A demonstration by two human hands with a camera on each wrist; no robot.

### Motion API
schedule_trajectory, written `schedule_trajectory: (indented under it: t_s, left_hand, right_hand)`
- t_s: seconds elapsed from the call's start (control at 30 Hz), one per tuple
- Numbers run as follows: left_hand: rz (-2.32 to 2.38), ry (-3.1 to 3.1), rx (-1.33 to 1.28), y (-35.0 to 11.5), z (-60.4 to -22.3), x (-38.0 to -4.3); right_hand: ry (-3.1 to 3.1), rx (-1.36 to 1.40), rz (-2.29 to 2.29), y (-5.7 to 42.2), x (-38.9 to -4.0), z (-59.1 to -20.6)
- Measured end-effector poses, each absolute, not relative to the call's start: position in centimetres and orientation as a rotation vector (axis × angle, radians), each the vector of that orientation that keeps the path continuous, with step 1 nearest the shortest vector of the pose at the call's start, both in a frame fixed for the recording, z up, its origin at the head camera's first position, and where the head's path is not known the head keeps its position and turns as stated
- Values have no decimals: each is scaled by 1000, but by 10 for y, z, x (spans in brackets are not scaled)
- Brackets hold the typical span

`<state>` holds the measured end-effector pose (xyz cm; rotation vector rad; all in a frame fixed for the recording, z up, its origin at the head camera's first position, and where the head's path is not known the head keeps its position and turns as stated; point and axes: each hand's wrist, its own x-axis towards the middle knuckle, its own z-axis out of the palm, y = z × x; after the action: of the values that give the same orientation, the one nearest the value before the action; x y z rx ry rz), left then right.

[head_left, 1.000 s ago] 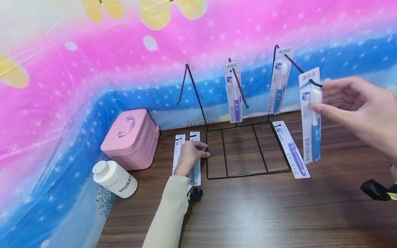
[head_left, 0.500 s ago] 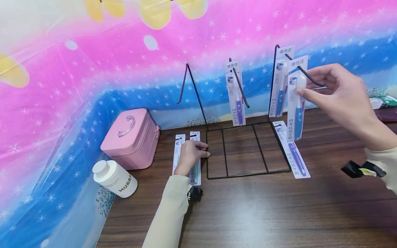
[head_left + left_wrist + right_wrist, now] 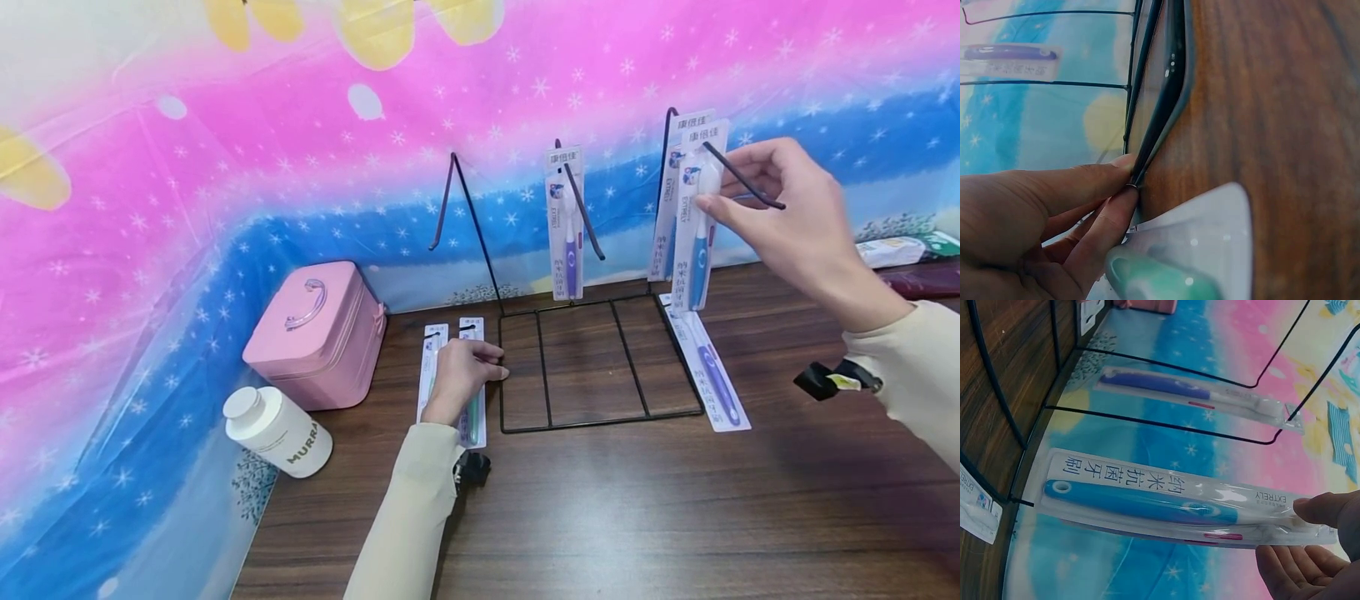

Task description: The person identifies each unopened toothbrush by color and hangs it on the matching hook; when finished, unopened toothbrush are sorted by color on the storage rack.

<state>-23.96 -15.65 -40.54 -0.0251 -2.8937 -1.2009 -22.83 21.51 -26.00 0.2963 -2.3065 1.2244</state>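
Head view, right hand (image 3: 791,208) pinching pack (image 3: 685,229), blue toothbrush (image 3: 699,260) inside

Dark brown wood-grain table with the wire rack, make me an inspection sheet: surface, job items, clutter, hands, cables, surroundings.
Surface: dark brown wood-grain table, glare near front.
Job items: black wire rack; purple-handled packaged toothbrush and blue-handled packaged toothbrush hanging on it; loose purple-handled toothbrush, right; green-handled toothbrush and white-carded pack lying left.
Clutter: pink box-shaped case, white plastic bottle, left; white-and-green packet, far right.
Hands: left hand pinches rack's left edge; right hand holds another blue-handled toothbrush in front of the hanging one.
Cables: nothing seen.
Surroundings: pink-and-blue snowflake-printed backdrop behind.
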Motion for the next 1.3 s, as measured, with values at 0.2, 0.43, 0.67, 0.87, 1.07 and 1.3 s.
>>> schedule_trajectory:
  t_s: [0.2, 0.43, 0.67, 0.87, 1.07, 1.3]
  left_hand:
    - [-1192, -2898, -17, -157, -406, -240]
    - [-1198, -2895, -17, -158, -406, -240]
    - [-1205, -2890, -24, -158, -405, -240]
    - [-1213, -2891, -28, -156, -404, -240]
    - [-1208, -2895, -43, -155, -403, -240]
    - [-1201, -2902, -21, -156, -404, -239]
  right_hand:
    - [-2299, 296, 1264, 213, -235, -259]
    - [-2296, 301, 1283, 211, -237, -259]
    - [-2302, 311, 1293, 214, -235, -260]
    - [-2376, 264, 1288, 228, -233, -267]
    - [-2452, 196, 1309, 253, -241, -285]
    - [-2543, 175, 1378, 271, -257, -311]
